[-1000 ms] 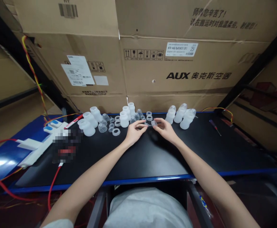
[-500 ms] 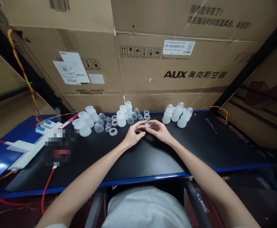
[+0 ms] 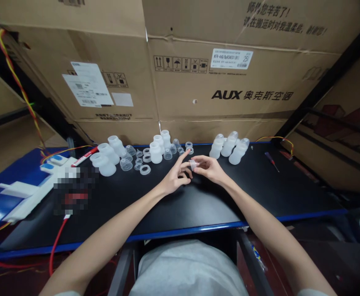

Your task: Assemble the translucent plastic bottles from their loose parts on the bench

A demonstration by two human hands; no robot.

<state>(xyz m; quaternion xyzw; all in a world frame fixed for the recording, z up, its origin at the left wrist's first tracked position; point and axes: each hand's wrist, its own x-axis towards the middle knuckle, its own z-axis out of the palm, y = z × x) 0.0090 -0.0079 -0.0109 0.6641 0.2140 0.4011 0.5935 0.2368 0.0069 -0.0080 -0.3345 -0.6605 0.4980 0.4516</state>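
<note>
In the head view, the right hand (image 3: 212, 169), just right of the middle of the frame, pinches a clear, ribbed plastic ring (image 3: 193, 165) between thumb and fingers. The ring is tipped on its side, its near end turned toward the left. The left hand (image 3: 173, 176), at the centre, is spread fairly wide, its index finger pointing up and to the right, and no object shows in its grasp. Another of its fingers reaches right up to the ring; whether it touches cannot be told.

Both hands are over the black tabletop (image 3: 198, 209) with a blue edge. Just above the hands in the frame, two pale translucent rings (image 3: 189, 151) lie one behind the other. Left of these are small clear domed caps (image 3: 167, 154) and three white translucent bottles (image 3: 156, 153) with open necks. Farther left is a similar group: three more open white bottles (image 3: 105, 165), clear domed caps, small clear nipple-shaped pieces (image 3: 138, 162) and pale rings.

Right of centre, three white bottles with clear domed tops (image 3: 239, 153) stand close together. A dark-handled screwdriver (image 3: 271, 160) lies farther right. A long white power strip (image 3: 33, 197) runs along the left side, and a brown cardboard sheet (image 3: 180, 98) fills the background.
</note>
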